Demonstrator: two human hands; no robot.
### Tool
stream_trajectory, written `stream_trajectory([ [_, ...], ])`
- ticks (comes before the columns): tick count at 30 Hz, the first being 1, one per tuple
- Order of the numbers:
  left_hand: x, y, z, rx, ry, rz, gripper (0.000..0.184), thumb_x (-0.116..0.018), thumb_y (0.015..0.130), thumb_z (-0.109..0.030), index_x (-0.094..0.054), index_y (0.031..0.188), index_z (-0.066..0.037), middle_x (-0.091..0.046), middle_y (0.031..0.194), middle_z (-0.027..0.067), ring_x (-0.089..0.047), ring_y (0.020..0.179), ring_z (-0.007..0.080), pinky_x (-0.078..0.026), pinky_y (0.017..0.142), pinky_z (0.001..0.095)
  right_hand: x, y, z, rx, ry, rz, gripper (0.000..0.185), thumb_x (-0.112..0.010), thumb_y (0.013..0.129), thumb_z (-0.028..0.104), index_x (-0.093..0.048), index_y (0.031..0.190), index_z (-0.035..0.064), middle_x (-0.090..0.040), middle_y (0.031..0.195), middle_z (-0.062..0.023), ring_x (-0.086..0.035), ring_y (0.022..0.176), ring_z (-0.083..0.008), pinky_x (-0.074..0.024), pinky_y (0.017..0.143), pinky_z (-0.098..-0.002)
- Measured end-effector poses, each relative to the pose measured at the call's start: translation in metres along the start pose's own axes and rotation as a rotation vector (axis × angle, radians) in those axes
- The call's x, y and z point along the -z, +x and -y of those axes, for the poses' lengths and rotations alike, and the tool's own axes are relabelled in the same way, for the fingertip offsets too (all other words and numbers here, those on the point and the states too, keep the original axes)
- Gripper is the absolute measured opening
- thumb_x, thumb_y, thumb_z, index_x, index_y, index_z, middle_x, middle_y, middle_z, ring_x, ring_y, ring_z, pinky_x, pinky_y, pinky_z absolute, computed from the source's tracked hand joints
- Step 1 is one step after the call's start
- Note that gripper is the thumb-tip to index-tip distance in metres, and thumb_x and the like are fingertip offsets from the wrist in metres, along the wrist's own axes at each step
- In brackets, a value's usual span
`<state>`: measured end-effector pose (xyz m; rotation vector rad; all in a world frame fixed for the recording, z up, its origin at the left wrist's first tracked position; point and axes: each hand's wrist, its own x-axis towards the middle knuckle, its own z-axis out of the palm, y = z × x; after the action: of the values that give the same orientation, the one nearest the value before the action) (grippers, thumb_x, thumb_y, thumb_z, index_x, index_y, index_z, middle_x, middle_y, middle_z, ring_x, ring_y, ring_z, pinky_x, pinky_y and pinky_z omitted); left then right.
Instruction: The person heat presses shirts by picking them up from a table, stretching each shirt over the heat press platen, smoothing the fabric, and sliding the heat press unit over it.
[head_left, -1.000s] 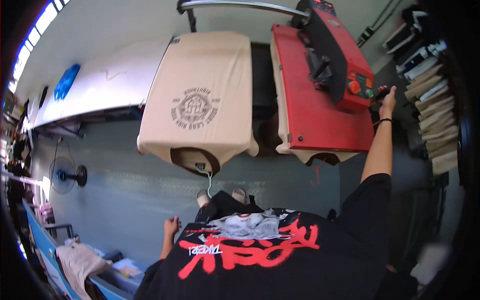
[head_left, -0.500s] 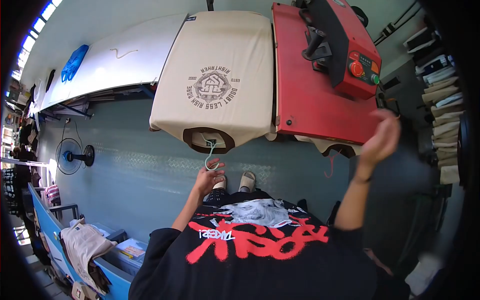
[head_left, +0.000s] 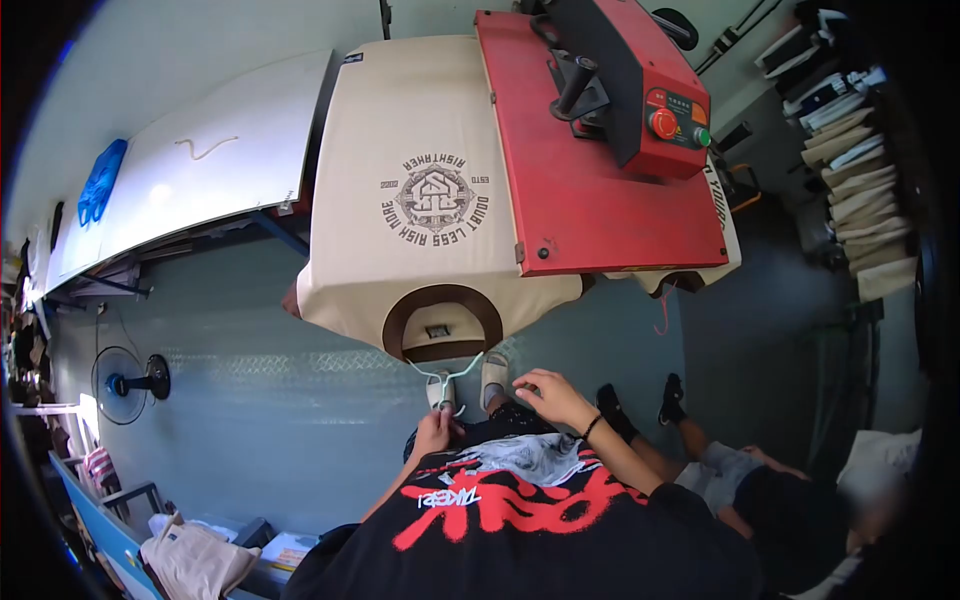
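My left hand (head_left: 436,430) is closed around the hook of a pale mint clothes hanger (head_left: 447,383), whose arms reach toward the shirt's neck opening. The cream T-shirt (head_left: 400,120) with a brown collar lies stretched over a flat platen, its round dark print facing up. My right hand (head_left: 557,400) hovers to the right of the hanger, fingers slightly bent and apart, holding nothing. Over the shirt's right part sits the red heat press (head_left: 610,210), with a black handle and red and green buttons.
Another shirt (head_left: 722,215) shows under the press's right edge, with a red hanger hook (head_left: 662,312) below it. A white table (head_left: 230,130) stands left with a blue bag (head_left: 102,182). A floor fan (head_left: 135,380) is lower left. Another person (head_left: 760,490) sits lower right.
My left hand has drawn the hanger back toward my body, out toward the collar's edge. My right hand came down from the press's side to near the hanger. The view shifted.
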<state>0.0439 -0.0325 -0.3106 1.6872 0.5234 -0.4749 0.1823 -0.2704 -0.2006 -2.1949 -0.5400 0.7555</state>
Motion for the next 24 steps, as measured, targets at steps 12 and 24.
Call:
stream_trajectory([
  [12,0.103,0.067,0.022,-0.242,-0.045,-0.872,0.025,-0.047,0.095,-0.019,-0.054,0.079,-0.001,-0.056,0.068,0.0069,-0.053,0.065,0.0162,-0.045,0.064,0.0305,-0.019,-0.040,-0.029,-0.322,0.011,-0.014,0.023,-0.061,0.084,0.022,-0.065,0.099,0.0047,-0.067,0.094,-0.0142,-0.064,0.088,-0.0291,-0.0497,0.079,-0.0365],
  [24,-0.030,-0.004,-0.540,-1.655,0.916,-0.271,0.020,-0.061,0.082,-0.012,-0.060,0.098,0.000,-0.063,0.093,0.0108,-0.057,0.092,0.0273,-0.046,0.081,0.0375,0.097,-0.055,-0.154,-0.293,-0.206,-0.751,0.017,-0.060,0.079,0.012,-0.064,0.093,0.0045,-0.062,0.096,-0.0153,-0.057,0.093,-0.0355,-0.0475,0.082,-0.0416],
])
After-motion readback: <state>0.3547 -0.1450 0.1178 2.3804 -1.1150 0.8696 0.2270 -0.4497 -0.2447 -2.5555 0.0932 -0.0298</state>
